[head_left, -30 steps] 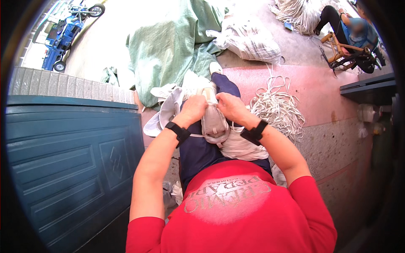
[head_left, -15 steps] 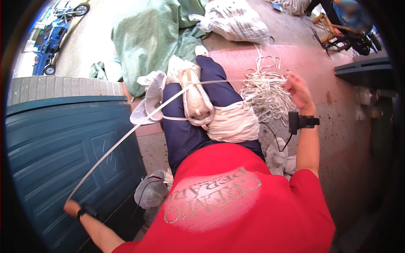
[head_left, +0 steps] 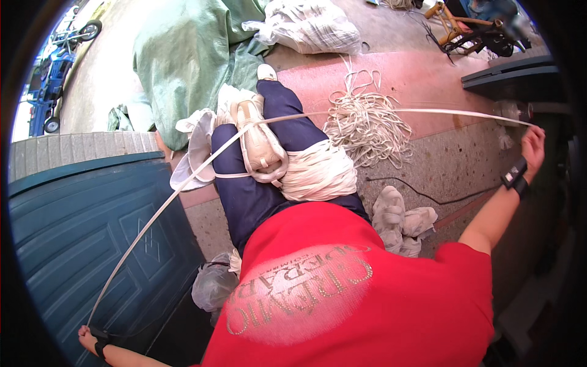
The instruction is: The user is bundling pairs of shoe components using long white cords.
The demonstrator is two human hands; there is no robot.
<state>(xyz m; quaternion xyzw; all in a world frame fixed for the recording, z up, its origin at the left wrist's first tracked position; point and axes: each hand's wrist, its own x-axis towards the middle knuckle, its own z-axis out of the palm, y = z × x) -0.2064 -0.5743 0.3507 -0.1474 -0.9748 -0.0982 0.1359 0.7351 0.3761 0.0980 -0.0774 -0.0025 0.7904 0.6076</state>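
At the left, a dark blue panelled door (head_left: 92, 226) is seen, its surface marked by a diamond-shaped relief, and a strip of pale grey bricks (head_left: 79, 147) is laid along its top edge. Beyond, a blue vehicle (head_left: 52, 85) is parked on pale ground (head_left: 107, 79), with 2 dark wheels shown. A large green tarpaulin (head_left: 177, 67) is spread in folds near the top centre; just beside it, a white plastic bag (head_left: 312, 27) is set down, bulging. At the upper right, an orange-brown frame (head_left: 455, 27) is seen near a dark ledge (head_left: 513, 76). Across the floor, a pink band (head_left: 428, 79) is bordered by speckled grey stone (head_left: 446, 159).
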